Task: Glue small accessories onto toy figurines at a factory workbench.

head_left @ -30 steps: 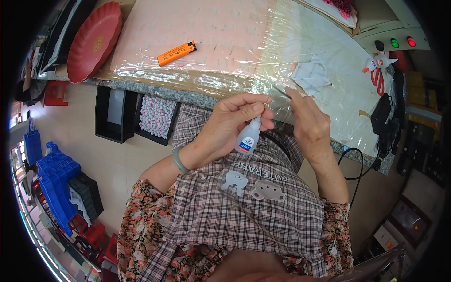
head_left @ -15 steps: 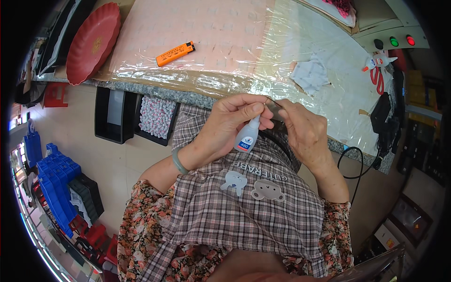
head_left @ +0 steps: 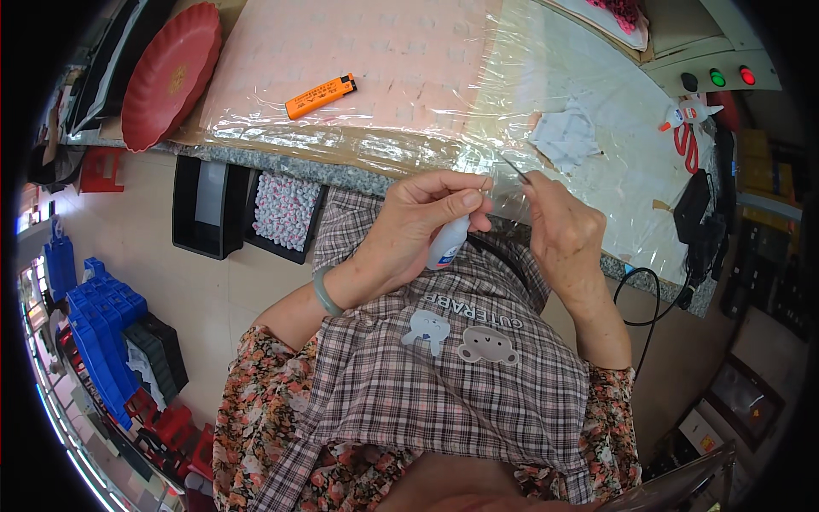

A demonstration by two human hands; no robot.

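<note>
My left hand (head_left: 420, 215) is closed around a small translucent squeeze bottle (head_left: 449, 241) with a blue-and-white label. The bottle hangs tilted below the fingers, and its upper end is hidden by them. A fine bit, too small to name, sticks up at the thumb and index fingertips. My right hand (head_left: 566, 229) pinches a thin dark pointed tool (head_left: 514, 169), its tip slanting up and left over the table edge. The tool's tip is apart from the bottle. Both hands are above my lap, in front of the checked apron (head_left: 444, 375).
On the plastic-covered table (head_left: 409, 141) lie an orange lighter (head_left: 321, 96), a crumpled white cloth (head_left: 566, 136), a red scalloped dish (head_left: 171, 81) and red-handled scissors (head_left: 685, 147). Black trays (head_left: 206, 243) sit below the edge, one holding small pale pieces (head_left: 285, 209). A black cable (head_left: 655, 299) hangs right.
My right hand has drawn away to the right from the left fingertips, with the dark tool now showing clear of them. The bottle has turned and risen slightly in my left hand.
</note>
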